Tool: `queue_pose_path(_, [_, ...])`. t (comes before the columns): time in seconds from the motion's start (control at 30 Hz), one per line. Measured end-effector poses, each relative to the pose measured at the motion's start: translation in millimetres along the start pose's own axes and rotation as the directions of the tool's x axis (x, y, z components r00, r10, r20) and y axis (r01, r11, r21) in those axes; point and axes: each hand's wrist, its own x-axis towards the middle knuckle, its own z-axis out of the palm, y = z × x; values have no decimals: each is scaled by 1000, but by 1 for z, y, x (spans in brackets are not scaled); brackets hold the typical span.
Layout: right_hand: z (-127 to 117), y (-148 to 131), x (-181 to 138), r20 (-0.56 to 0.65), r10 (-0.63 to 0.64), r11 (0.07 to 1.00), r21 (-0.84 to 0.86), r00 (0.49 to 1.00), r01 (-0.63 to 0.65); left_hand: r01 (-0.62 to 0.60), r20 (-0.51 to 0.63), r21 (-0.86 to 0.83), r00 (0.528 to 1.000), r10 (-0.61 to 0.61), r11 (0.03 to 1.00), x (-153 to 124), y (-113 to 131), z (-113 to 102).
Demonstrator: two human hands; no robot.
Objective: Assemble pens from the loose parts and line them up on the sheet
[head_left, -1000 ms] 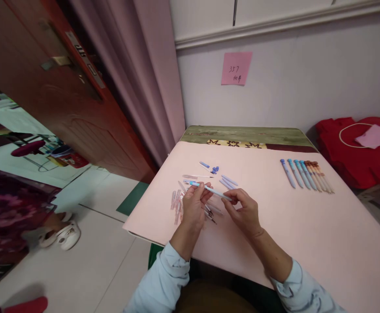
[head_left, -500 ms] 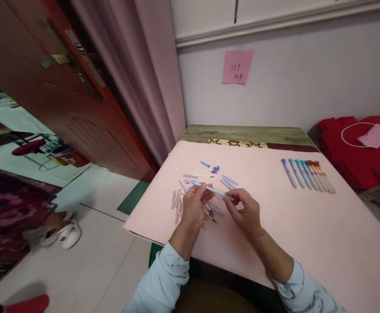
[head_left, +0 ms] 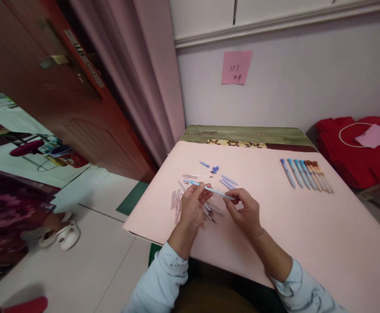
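Note:
Between my two hands is a light blue pen (head_left: 218, 192), held almost level above the table. My left hand (head_left: 193, 202) is closed round its left part, thumb on top. The fingers of my right hand (head_left: 246, 208) pinch its right end. Under and beside my left hand lie several pen refills (head_left: 210, 211) and clear pen parts (head_left: 176, 201), partly hidden by the hand. Farther back are small dark blue caps (head_left: 215, 169) and several lavender pen barrels (head_left: 229, 180).
Finished-looking pens (head_left: 305, 174) with blue and brown tops lie in a row on the pink-covered table (head_left: 274, 230). A red cloth (head_left: 346, 152) sits beyond the right edge. At left are a wooden door (head_left: 79, 121) and a person's white shoe (head_left: 68, 235).
Almost nothing differs. Both hands keep hold of the light blue pen in nearly the same place, and the view has shifted very slightly.

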Motion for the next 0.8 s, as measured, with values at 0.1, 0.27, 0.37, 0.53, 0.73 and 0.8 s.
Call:
queue_pose_path(0.1, [0,1,0,-11,12,1000,-6,1000,-12,-1,7,12,1000,1,1000,-1,-1,0])
queue_pose_path(0.27, [2,1,-2,5,-14,1000,12,1000,14,-10,3,11,1000,10,1000,-2,-3,0])
queue_pose_path(0.37, [2,1,-3,-14,-17,999,30,1000,18,-19,24,14,1000,18,1000,-3,-7,0])
queue_pose_path(0.53, [3,3,-4,-12,-19,999,28,1000,19,-9,26,8,1000,9,1000,-4,-10,-1])
queue_pose_path(0.73, [3,8,-7,-10,40,995,-88,999,-41,-6,41,16,999,5,1000,-7,-11,1])
queue_pose_path(0.8, [3,11,-8,1,94,988,-126,996,-93,-15,54,21,998,13,1000,-8,-12,1])
